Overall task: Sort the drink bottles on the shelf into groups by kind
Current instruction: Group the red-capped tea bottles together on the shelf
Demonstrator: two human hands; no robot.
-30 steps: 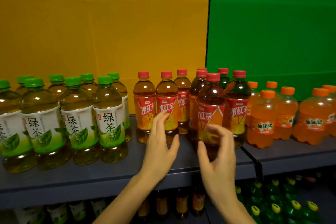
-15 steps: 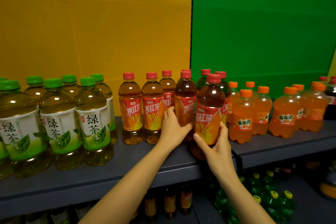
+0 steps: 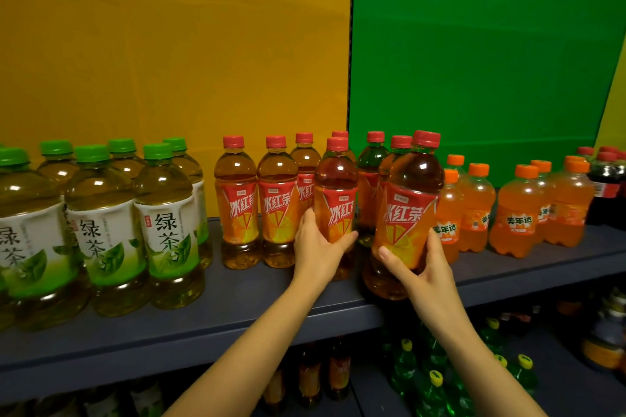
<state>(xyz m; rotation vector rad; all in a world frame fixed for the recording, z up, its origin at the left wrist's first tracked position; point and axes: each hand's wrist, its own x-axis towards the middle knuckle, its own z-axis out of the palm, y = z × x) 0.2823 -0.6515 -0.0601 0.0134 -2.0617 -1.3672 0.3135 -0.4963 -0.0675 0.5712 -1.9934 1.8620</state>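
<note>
Now left hand (image 3: 318, 249) curls round far iced-tea bottle (image 3: 336, 189), right hand (image 3: 421, 269) round near iced-tea bottle (image 3: 411, 193); both upright, iced-tea row (image 3: 237, 206) just left.

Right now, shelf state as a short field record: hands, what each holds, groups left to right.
left hand: grips inner iced tea bottle at the lower label
right hand: grips front iced tea bottle at the lower label
front bottle position: at the front edge of the shelf; lifted or standing, cannot tell
groups, left to right: green tea bottles, other iced tea bottles, orange soda bottles, dark cola bottles
sorting: each kind clustered together
</note>
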